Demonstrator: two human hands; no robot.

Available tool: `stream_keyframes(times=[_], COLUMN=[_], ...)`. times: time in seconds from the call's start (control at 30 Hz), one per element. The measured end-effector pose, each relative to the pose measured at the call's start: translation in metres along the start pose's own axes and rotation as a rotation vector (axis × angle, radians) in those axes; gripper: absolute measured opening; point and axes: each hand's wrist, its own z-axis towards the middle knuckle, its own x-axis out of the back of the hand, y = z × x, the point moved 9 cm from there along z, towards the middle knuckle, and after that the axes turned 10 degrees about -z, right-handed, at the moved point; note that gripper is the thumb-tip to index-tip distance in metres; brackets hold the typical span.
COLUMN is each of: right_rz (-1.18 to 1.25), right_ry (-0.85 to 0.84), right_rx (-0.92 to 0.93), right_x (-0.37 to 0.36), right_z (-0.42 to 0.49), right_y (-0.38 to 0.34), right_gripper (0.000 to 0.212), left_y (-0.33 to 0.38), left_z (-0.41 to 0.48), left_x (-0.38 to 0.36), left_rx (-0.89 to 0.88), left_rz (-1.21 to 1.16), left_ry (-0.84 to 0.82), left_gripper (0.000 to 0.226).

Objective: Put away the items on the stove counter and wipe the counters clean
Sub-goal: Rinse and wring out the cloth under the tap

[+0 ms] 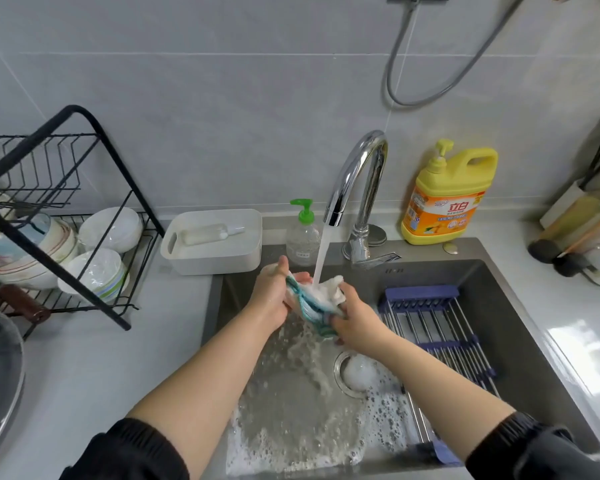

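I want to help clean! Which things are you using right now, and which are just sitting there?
In use: cloth, held by left hand and right hand; running faucet; sink.
Just sitting: yellow detergent jug, green-pump bottle, white box, dish rack.

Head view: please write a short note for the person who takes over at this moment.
Left hand and right hand both grip the cloth under the running faucet, over the sink.
Done: cloth is wet; suds lie in the sink.
To do: shut the faucet, wring the cloth, wipe the counters. The stove counter is out of view, so its items cannot be judged.
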Motion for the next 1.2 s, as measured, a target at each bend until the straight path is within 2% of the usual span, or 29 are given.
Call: stream_keyframes(times=[0.07, 0.1, 0.13, 0.17, 0.23, 0.33, 0.4, 0.47, 0.57, 0.63, 0.67, 0.73, 0.8, 0.9, 1.07, 1.13, 1.2], right_rz=[-0.400, -0.534, -0.562, -0.526, -0.270, 0.061, 0.090, 0.287, 0.706, 0.840, 0.852, 0.832, 0.806, 0.810, 0.686, 0.767, 0.768], right_ry=[0.130, 0.194, 0.242, 0.268, 0.238, 0.159, 0.071, -0.013, -0.088, -0.104, -0.105, -0.102, -0.086, -0.068, -0.131, -0.112, -0.043], right_rx=[0.087, 0.138, 0.186, 0.235, 0.261, 0.152, 0.098, 0.066, 0.014, -0.007, -0.009, -0.010, 0.006, 0.039, 0.094, 0.066, 0.042], right_x=[0.019, 0.028, 0.036, 0.044, 0.059, 0.070, 0.055, 0.037, 0.029, 0.031, 0.031, 0.034, 0.041, 0.053, 0.057, 0.060, 0.071], right_z=[-0.002, -0.006, -0.009, -0.014, -0.016, -0.008, -0.005, -0.003, -0.004, -0.006, -0.009, -0.012, -0.015, -0.021, -0.033, -0.033, -0.032], right_y=[-0.009, -0.018, -0.027, -0.039, -0.056, -0.069, -0.075, -0.076, -0.074, -0.072, -0.073, -0.074, -0.079, -0.087, -0.094, -0.087, -0.076], right_gripper=[0.038, 0.029, 0.025, 0.023, 0.021, 0.021, 0.024, 0.022, 0.016, 0.014, 0.013, 0.014, 0.015, 0.015, 0.023, 0.023, 0.029], left_y=[0.001, 0.001, 0.002, 0.002, 0.004, 0.003, 0.001, -0.001, 0.007, 0.011, 0.011, 0.008, 0.006, 0.003, -0.004, -0.004, -0.004], left_z=[-0.001, -0.002, -0.003, -0.004, -0.004, -0.013, -0.025, -0.035, -0.029, -0.029, -0.031, -0.035, -0.035, -0.024, -0.010, -0.007, -0.005], left_x=[0.004, 0.005, 0.005, 0.005, 0.007, 0.000, -0.009, -0.013, -0.004, -0.003, -0.007, -0.013, -0.012, 0.005, 0.017, 0.021, 0.026], left_rx=[0.023, 0.033, 0.041, 0.036, -0.038, -0.127, -0.130, -0.122, -0.219, -0.279, -0.297, -0.337, -0.380, -0.383, -0.286, -0.208, -0.170], left_rz=[0.015, 0.019, 0.023, 0.052, 0.291, 0.666, 0.700, 0.660, 0.773, 0.857, 0.897, 1.028, 1.102, 0.998, 0.929, 0.788, 0.776], left_ry=[-0.039, -0.064, -0.096, -0.139, -0.231, -0.392, -0.521, -0.579, -0.421, -0.363, -0.361, -0.348, -0.287, -0.154, -0.082, -0.051, -0.022], left_gripper=[0.028, 0.029, 0.028, 0.027, 0.028, 0.038, 0.041, 0.041, 0.026, 0.014, 0.005, 0.021, 0.026, 0.009, 0.012, 0.012, 0.018])
